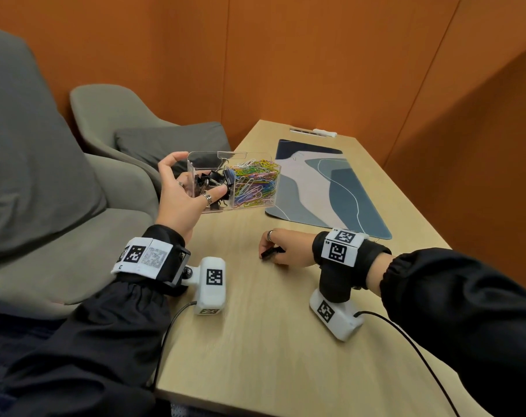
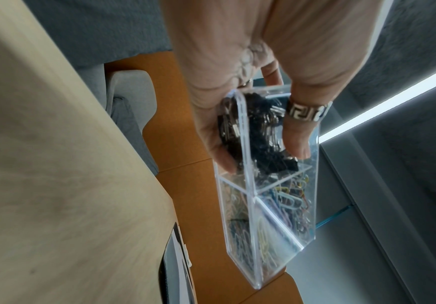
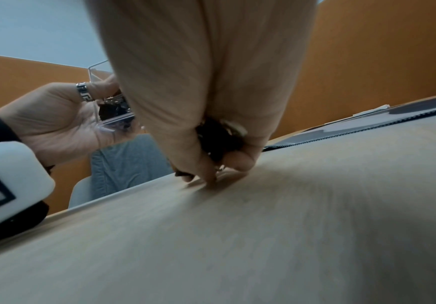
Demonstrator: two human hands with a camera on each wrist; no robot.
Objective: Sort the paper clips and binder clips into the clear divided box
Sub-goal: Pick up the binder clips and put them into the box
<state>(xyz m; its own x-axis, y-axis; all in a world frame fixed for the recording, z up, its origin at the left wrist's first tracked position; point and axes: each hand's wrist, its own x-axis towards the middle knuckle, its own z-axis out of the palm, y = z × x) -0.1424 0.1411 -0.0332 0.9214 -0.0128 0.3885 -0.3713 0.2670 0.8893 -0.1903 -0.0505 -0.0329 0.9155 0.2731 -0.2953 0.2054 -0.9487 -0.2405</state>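
My left hand (image 1: 183, 194) holds the clear divided box (image 1: 255, 158) tilted in the air over the table's left edge, thumb and fingers wrapped round its left end. Black binder clips (image 1: 212, 179) fill the left compartment and coloured paper clips (image 1: 255, 182) the right. The left wrist view looks along that hand (image 2: 250, 115) at the clear divided box (image 2: 276, 205) from below. My right hand (image 1: 275, 246) is on the table, fingers curled round black binder clips (image 1: 269, 252). In the right wrist view my right hand (image 3: 219, 162) has its fingertips on the wood, with the binder clips (image 3: 217, 139) dark inside the grip.
A blue and grey desk mat (image 1: 325, 188) lies on the wooden table (image 1: 270, 341) beyond my right hand. Grey armchairs (image 1: 114, 124) stand along the left side. Orange walls close in the back and right. Cables run from both wrist cameras.
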